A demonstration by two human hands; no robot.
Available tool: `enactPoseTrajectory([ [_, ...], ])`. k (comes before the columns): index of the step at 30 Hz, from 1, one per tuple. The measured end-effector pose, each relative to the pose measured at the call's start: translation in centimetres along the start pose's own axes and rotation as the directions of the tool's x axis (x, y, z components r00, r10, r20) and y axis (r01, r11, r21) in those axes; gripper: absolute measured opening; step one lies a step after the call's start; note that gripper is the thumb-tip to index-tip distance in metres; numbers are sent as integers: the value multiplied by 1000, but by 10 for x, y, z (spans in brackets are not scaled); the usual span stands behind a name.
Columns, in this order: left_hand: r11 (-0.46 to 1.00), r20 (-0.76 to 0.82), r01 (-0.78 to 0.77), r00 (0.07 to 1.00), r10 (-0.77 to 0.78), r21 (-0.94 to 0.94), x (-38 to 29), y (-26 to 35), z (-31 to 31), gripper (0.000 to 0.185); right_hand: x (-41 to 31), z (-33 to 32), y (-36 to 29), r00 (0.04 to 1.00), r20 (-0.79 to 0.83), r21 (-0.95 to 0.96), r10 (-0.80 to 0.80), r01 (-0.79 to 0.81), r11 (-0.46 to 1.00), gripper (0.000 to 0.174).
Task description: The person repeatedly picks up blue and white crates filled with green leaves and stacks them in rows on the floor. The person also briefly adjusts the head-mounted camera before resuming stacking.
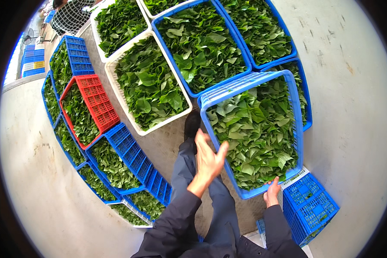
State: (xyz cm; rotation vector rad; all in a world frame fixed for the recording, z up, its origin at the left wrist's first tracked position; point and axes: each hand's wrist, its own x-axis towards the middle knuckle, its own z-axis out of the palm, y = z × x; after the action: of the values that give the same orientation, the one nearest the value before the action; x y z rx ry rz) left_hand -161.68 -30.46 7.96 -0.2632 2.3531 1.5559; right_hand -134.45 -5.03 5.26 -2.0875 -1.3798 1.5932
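Observation:
A light-blue plastic crate (242,194) full of green leaves (258,135) is tilted in front of me at the right. My right hand (272,193) grips its near rim, thumb on top. Beside the crate's left side is my left hand (209,156), fingers spread and thumb up; it holds nothing, and whether it touches the rim I cannot tell. Partly under the light-blue crate's far side sits a darker blue crate (306,106) of leaves. A white crate (154,127) of leaves stands ahead of my left hand.
More leaf-filled blue crates (193,92) stand ahead. Stacked blue crates and a red crate (98,103) line the left wall. Further blue crates (309,206) are at the lower right. Pale walls (345,135) flank the metal floor (161,145). A person (71,17) is at the upper left.

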Motion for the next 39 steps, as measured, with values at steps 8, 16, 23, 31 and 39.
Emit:
enactPoseTrajectory([
  [8, 772, 286, -402, 912, 293, 492, 147, 37, -19, 25, -10, 10, 5, 987, -129, -42, 97, -103, 994, 22],
  [16, 730, 356, -476, 874, 330, 491, 152, 56, -16, 31, -16, 12, -8, 996, -53, 25, 78, -76, 997, 26],
  [23, 665, 470, -480, 856, 213, 573, 124, 51, 15, 31, -4, -27, 23, 981, -79, 12, 178, -177, 984, 29],
  [31, 720, 688, -495, 725, 34, 487, -12, 8, 63, 45, 11, -132, -9, 793, -450, -814, -411, -175, 554, 26],
  [39, 661, 926, -655, 321, -197, 368, -80, 10, 100, 73, 45, 170, -203, 814, 114, -410, -570, 561, 719, 30],
])
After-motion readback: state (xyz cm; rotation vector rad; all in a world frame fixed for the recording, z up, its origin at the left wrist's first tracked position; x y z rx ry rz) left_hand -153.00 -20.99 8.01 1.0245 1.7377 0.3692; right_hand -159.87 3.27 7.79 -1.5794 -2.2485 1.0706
